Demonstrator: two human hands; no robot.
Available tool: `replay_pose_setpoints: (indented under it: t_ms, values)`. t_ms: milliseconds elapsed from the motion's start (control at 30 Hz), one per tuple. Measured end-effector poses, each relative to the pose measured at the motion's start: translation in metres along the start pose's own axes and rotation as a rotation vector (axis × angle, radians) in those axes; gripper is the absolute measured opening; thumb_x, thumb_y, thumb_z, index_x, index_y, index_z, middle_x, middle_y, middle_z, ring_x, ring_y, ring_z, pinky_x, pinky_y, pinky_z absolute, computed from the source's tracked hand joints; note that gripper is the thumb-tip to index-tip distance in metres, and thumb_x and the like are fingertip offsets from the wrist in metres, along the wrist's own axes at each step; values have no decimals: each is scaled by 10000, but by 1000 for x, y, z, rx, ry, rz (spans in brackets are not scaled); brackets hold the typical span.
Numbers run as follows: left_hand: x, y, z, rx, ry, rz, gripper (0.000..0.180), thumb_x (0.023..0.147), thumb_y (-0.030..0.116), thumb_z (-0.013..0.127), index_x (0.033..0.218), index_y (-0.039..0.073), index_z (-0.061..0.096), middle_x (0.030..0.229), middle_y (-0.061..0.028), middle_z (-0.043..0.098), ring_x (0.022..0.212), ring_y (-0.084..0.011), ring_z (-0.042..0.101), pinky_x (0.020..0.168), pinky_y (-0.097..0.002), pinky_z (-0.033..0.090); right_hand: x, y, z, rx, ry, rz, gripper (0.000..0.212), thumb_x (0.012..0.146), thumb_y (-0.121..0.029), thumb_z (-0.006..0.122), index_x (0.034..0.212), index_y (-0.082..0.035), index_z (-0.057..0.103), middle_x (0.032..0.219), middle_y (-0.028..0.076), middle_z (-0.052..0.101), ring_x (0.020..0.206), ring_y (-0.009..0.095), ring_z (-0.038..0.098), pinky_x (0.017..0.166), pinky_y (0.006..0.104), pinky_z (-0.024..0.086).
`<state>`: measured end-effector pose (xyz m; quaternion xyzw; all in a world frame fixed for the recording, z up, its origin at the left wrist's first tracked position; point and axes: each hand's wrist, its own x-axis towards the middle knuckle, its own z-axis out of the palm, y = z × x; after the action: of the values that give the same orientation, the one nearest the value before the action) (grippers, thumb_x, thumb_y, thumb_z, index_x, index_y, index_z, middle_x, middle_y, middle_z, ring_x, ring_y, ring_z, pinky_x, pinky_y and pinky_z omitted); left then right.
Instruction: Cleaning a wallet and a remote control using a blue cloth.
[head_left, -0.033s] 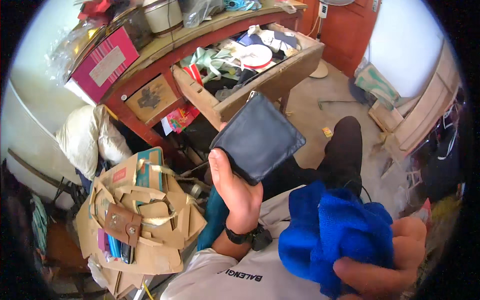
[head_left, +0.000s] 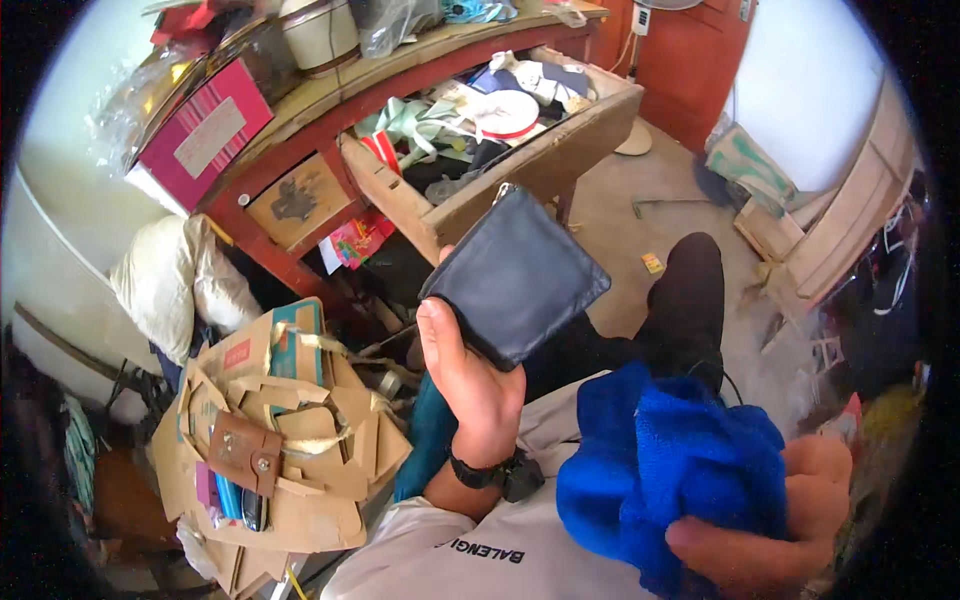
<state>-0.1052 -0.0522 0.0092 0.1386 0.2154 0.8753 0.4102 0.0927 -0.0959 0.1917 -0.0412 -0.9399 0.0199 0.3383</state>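
Up in front of me, my left hand grips a dark, flat zip pouch, its thumb along the near left edge. The other fingers are hidden behind the pouch, and a metal zip end shows at its top corner. At the lower right, my right hand clasps a bunched blue cloth. Its thumb presses the near side of the cloth, which hangs over my light shirt. The pouch and the cloth are apart.
A pulled-out wooden drawer full of fabrics juts from the red desk beyond the pouch. Flattened cardboard at my left carries a brown leather case. A pink box sits on the desk; wooden boards lean at right.
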Motion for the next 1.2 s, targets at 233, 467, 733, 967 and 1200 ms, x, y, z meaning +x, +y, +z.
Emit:
replay_pose_setpoints:
  t_ms: [233, 467, 733, 967, 1200]
  values:
    - [-1, -18, 19, -22, -97, -111, 482, 1048, 332, 443, 1407, 10, 425, 1361, -147, 529, 1223, -262, 549, 1043, -436, 446, -17, -13, 16, -140, 221, 101, 227, 673, -258, 802, 834, -117, 727, 650, 9, 569, 503, 169, 464, 431, 290, 291]
    - [1, -31, 20, -58, -120, -183, 472, 1052, 320, 438, 1399, 0, 434, 1356, -151, 538, 1221, -263, 554, 1048, -442, 445, -26, -18, 21, -150, 477, 152, 187, 701, -275, 792, 757, -131, 687, 645, -16, 588, 521, 142, 480, 458, 295, 284]
    - [1, -36, 23, -38, -115, -188, 463, 1045, 322, 458, 1382, 6, 451, 1354, -147, 541, 1220, -256, 556, 1040, -439, 456, -24, -13, 29, -132, 596, 54, 182, 715, -284, 787, 760, -136, 690, 660, -16, 594, 522, 132, 473, 461, 293, 278]
    - [2, -36, 22, -72, -129, -186, 462, 1044, 324, 458, 1381, 7, 454, 1354, -143, 542, 1220, -254, 555, 1044, -438, 451, -21, -4, 52, -108, 831, -131, 180, 720, -295, 780, 757, -145, 689, 696, -13, 609, 529, 141, 471, 472, 299, 294]
    - [-2, -22, 20, -24, -80, -124, 472, 1046, 319, 453, 1397, 4, 441, 1352, -142, 542, 1224, -259, 552, 1046, -440, 446, -16, 9, 73, -76, 1084, -376, 177, 724, -305, 774, 755, -153, 688, 732, -10, 623, 535, 152, 470, 484, 306, 313]
